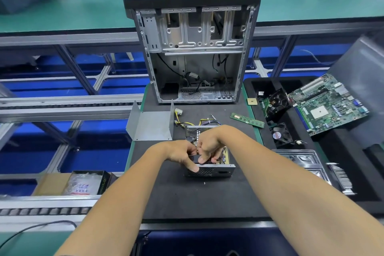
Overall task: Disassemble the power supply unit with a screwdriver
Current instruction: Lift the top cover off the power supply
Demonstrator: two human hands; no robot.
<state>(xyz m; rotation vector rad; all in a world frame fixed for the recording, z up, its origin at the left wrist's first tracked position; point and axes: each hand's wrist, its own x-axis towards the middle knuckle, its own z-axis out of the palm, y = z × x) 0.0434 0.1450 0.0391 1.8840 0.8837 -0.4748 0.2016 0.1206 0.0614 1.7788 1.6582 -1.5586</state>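
The power supply unit (216, 171) lies open on the black mat, its grey perforated front wall facing me and its circuit board and yellow-black cables (204, 121) showing behind. My left hand (182, 155) grips the near left corner, thumb on the front wall. My right hand (209, 147) reaches in from above and pinches a small black part at the unit's top edge. Its removed grey metal cover (151, 124) stands to the left. A thin screwdriver (213, 117) lies behind the unit; neither hand holds it.
An empty PC case (195, 52) stands upright at the mat's far end. A RAM stick (246, 120) lies at the right. The black foam tray (342, 183) holds a motherboard (326, 104), two fans and a metal bracket. A cardboard box (70, 183) sits at the left.
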